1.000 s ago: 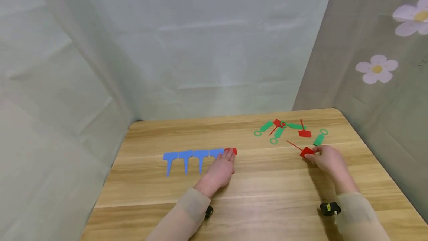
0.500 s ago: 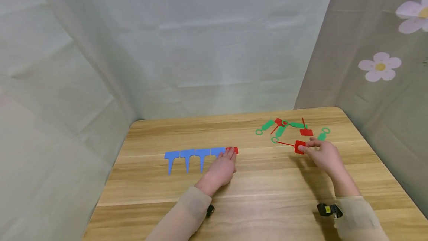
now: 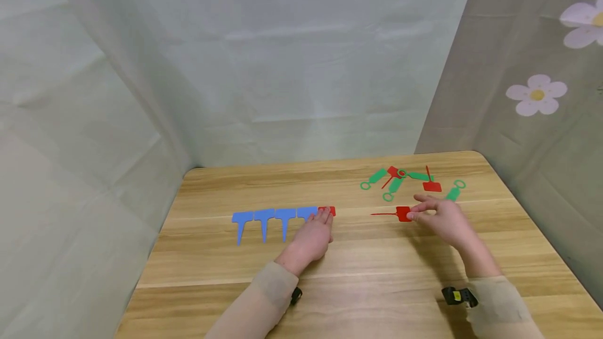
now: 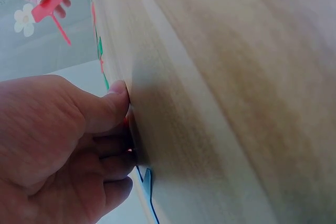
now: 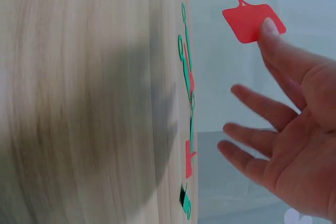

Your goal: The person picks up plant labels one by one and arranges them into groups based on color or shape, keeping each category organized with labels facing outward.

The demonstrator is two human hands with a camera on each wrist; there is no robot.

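Observation:
My right hand [image 3: 447,224] pinches a red cable tie tag [image 3: 402,214] between thumb and index finger above the table, its thin tail pointing left. In the right wrist view the other fingers are spread, and the square head of the tag shows beside the thumb. The fingertips of my left hand [image 3: 311,237] rest on another red tag [image 3: 332,211] lying flat; most of it is hidden. To its left runs a row of several blue T-shaped plant labels [image 3: 285,215], stems toward me; the hand partly covers the nearest one.
On the wooden table [image 3: 372,286], several green ring-ended tags [image 3: 419,176] and more red tags [image 3: 432,187] lie loosely at the back right. Pale cloth [image 3: 306,67] hangs behind the table, and flower-printed cloth [image 3: 537,145] hangs on the right.
My right hand has lifted the red cable tie tag and carried it left; its tail has swung to lie nearly level. The left hand stays where it was.

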